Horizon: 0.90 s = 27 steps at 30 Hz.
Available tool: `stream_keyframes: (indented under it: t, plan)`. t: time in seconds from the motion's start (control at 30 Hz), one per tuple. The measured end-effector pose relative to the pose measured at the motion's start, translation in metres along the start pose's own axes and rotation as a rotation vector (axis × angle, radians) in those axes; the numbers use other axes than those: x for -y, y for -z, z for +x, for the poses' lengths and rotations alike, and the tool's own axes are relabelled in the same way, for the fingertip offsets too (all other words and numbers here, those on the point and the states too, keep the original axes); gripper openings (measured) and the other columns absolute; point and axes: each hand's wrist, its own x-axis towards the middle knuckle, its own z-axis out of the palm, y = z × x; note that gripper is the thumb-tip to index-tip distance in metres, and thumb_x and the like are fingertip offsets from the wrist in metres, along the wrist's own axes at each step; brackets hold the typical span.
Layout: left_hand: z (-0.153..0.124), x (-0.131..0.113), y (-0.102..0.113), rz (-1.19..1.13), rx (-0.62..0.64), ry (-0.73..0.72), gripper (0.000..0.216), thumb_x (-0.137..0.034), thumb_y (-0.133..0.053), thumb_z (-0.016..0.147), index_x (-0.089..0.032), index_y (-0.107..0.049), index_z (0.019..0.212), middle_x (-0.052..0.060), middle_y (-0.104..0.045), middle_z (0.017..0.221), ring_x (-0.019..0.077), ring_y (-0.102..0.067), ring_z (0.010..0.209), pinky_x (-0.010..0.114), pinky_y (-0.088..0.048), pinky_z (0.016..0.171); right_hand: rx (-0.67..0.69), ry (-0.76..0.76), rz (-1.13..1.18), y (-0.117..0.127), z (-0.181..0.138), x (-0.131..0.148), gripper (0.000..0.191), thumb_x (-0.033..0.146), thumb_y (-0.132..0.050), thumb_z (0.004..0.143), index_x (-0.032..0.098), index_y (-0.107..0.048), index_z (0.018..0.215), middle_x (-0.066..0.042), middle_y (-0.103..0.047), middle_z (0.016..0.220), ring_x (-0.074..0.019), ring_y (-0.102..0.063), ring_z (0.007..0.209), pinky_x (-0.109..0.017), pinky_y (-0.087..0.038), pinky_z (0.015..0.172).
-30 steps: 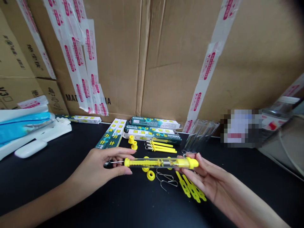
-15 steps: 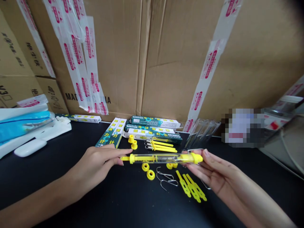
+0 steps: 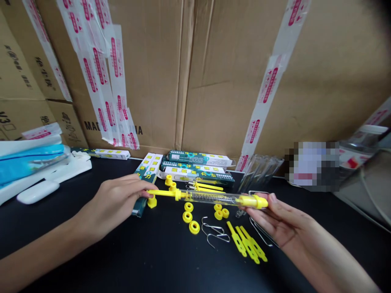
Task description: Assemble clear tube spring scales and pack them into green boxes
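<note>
**Spring scale held level between two hands**

The left hand (image 3: 117, 201) pinched the yellow rod end of the spring scale (image 3: 207, 198); the right hand (image 3: 275, 219) gripped its yellow cap, fingers loosely curled. The clear tube hung level above the black desk (image 3: 152, 260). Beneath lay yellow rings (image 3: 193, 226), wire hooks (image 3: 214, 234) and yellow strips (image 3: 247, 244). Green boxes (image 3: 198, 167) sat farther back, against cardboard cartons (image 3: 214, 73).

Left hand (image 3: 114, 201) gripping yellow rod (image 3: 161, 193), right hand (image 3: 275, 219) holding clear spring scale tube (image 3: 210, 197), black table (image 3: 152, 260)
</note>
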Motion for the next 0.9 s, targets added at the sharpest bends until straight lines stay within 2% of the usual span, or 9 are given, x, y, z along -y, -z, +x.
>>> stream_keyframes:
  t: [0.1, 0.2, 0.3, 0.37, 0.5, 0.6, 0.73, 0.9]
  plan:
    - [-0.004, -0.010, -0.008, -0.026, -0.008, 0.001, 0.032, -0.010, -0.047, 0.095, -0.021, -0.077, 0.098, 0.000, -0.080, 0.083, 0.0135, -0.075, 0.072, 0.019, -0.058, 0.070, 0.065, -0.030, -0.003, 0.003, -0.002, -0.007, 0.020, 0.010, -0.062, 0.097, 0.007, -0.081, 0.093, -0.016, -0.084, 0.101, -0.0229, -0.082, 0.087, -0.027, -0.068, 0.081]
    - [-0.011, -0.022, -0.016, -0.165, -0.036, 0.125, 0.030, -0.012, -0.054, 0.094, -0.026, -0.076, 0.110, -0.004, -0.082, 0.093, 0.0091, -0.077, 0.074, 0.013, -0.058, 0.077, 0.143, -0.107, -0.006, 0.006, -0.004, -0.015, 0.014, 0.012, -0.068, 0.094, 0.007, -0.080, 0.098, -0.017, -0.083, 0.101, -0.0242, -0.081, 0.090, -0.027, -0.067, 0.085]
    - [-0.015, -0.026, -0.020, -0.343, -0.029, 0.256, 0.034, -0.015, -0.063, 0.090, -0.036, -0.076, 0.112, -0.012, -0.080, 0.081, 0.0048, -0.074, 0.066, 0.008, -0.055, 0.076, 0.199, -0.141, -0.010, 0.009, -0.002, -0.018, 0.015, 0.017, -0.072, 0.093, 0.008, -0.080, 0.102, -0.016, -0.083, 0.102, -0.0256, -0.081, 0.094, -0.028, -0.066, 0.089]
    - [-0.015, -0.026, -0.020, -0.445, 0.013, 0.353, 0.030, -0.018, -0.068, 0.087, -0.039, -0.079, 0.107, -0.013, -0.079, 0.075, 0.0047, -0.073, 0.063, 0.007, -0.054, 0.074, 0.222, -0.138, -0.001, 0.012, 0.000, -0.017, 0.016, 0.020, -0.072, 0.094, 0.008, -0.079, 0.103, -0.017, -0.083, 0.104, -0.0256, -0.080, 0.097, -0.030, -0.065, 0.092]
    - [-0.012, -0.025, -0.019, -0.628, 0.068, 0.545, 0.023, -0.021, -0.074, 0.078, -0.034, -0.083, 0.093, -0.007, -0.080, 0.075, 0.0088, -0.073, 0.061, 0.010, -0.055, 0.065, 0.226, -0.169, 0.035, 0.014, 0.003, -0.016, 0.012, 0.018, -0.072, 0.094, 0.010, -0.079, 0.099, -0.016, -0.083, 0.103, -0.0238, -0.081, 0.095, -0.030, -0.065, 0.091]
    - [-0.008, -0.027, -0.019, -0.714, 0.078, 0.623, 0.019, -0.023, -0.074, 0.076, -0.029, -0.084, 0.090, -0.003, -0.079, 0.071, 0.0131, -0.072, 0.060, 0.017, -0.060, 0.064, 0.218, -0.192, 0.073, 0.010, 0.001, -0.016, 0.009, 0.020, -0.077, 0.090, 0.013, -0.080, 0.095, -0.013, -0.084, 0.102, -0.0249, -0.080, 0.096, -0.031, -0.065, 0.092]
    - [-0.004, -0.031, -0.019, -0.730, 0.095, 0.652, 0.020, -0.026, -0.075, 0.073, -0.026, -0.083, 0.091, -0.001, -0.076, 0.066, 0.0154, -0.070, 0.056, 0.023, -0.063, 0.060, 0.238, -0.143, 0.037, 0.003, -0.006, -0.015, 0.029, 0.031, -0.085, 0.083, 0.012, -0.079, 0.104, -0.012, -0.082, 0.110, -0.0283, -0.075, 0.111, -0.032, -0.061, 0.101]
    - [0.000, -0.036, -0.018, -0.766, 0.073, 0.639, 0.026, -0.020, -0.079, 0.068, -0.026, -0.083, 0.093, -0.004, -0.073, 0.060, 0.0132, -0.068, 0.055, 0.017, -0.060, 0.056, 0.206, -0.085, -0.046, 0.003, -0.012, -0.012, 0.037, 0.029, -0.093, 0.073, 0.015, -0.079, 0.104, -0.009, -0.082, 0.112, -0.0276, -0.074, 0.115, -0.025, -0.062, 0.097]
